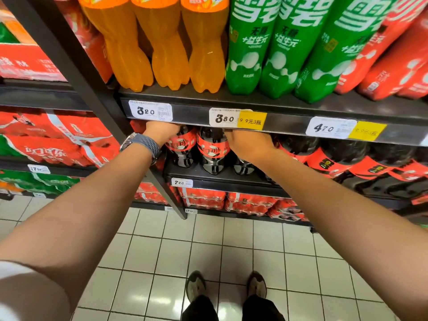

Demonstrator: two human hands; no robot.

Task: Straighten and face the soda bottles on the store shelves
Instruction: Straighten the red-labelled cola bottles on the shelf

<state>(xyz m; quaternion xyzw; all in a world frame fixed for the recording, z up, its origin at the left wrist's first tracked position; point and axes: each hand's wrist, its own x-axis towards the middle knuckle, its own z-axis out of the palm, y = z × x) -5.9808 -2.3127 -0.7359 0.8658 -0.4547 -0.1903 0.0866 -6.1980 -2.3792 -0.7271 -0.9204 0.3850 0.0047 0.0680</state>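
In the head view, the left hand (162, 132) and right hand (249, 143) are placed among the cola bottles (213, 150) on the shelf (222, 178) beneath the price rail (287, 126); whether the fingers are gripping bottles cannot be told, being hidden. A neighbouring bottle could be toppled if one is twisted sharply in so tight a row

Fingers of left hand (159, 133) and right hand (249, 144) hidden behind price rail (191, 114), grip unclear. Caps of cola bottles (213, 149) hidden by same rail. Tops of orange soda bottles (166, 42), green soda bottles (250, 42) cut off at frame edge.
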